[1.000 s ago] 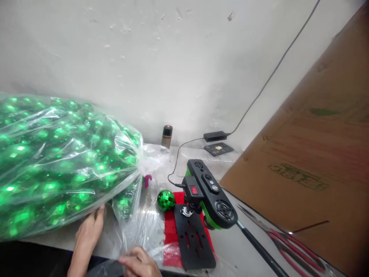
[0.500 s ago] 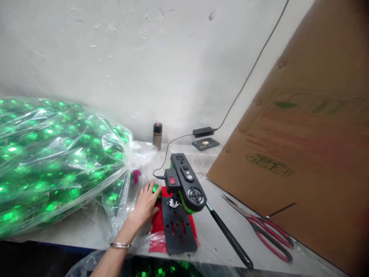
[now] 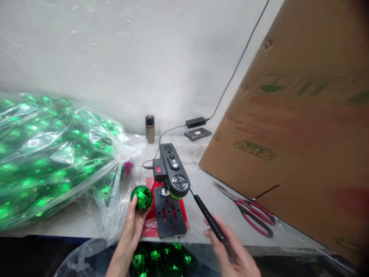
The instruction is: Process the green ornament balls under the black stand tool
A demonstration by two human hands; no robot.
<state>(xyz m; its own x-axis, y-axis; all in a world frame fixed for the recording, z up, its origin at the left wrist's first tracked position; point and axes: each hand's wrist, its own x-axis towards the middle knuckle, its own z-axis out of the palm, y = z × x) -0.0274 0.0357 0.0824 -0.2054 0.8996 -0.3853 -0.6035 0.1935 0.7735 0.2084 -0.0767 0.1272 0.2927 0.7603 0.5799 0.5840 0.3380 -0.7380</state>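
A shiny green mirror-faceted ball [image 3: 142, 197] rests in my left hand [image 3: 132, 229], thumb and fingers around its lower side. My right hand [image 3: 230, 246] is at the front table edge, blurred by motion. Its fingers look spread on either side of a black handle [image 3: 210, 219] on a metal shaft, not closed round it. That handle slants down to the right from a black-and-green device [image 3: 175, 168] with round vents. A small box with a red switch [image 3: 158, 169] is fixed to its side. Below the device is a slotted black plate [image 3: 171, 227] over a red sheet [image 3: 150, 225].
A large clear bag [image 3: 57, 161] of green balls fills the left. Black-and-red scissors [image 3: 253, 215] lie by a tall cardboard box [image 3: 288, 134]. Behind stand a small bottle [image 3: 150, 130], a power adapter [image 3: 196, 122] and a phone-like slab [image 3: 197, 134]. More green balls [image 3: 155, 261] sit below the edge.
My left hand has drawn back toward me with the green ball, which was beside the device. My right hand has come into view at the black handle. The view has shifted slightly.
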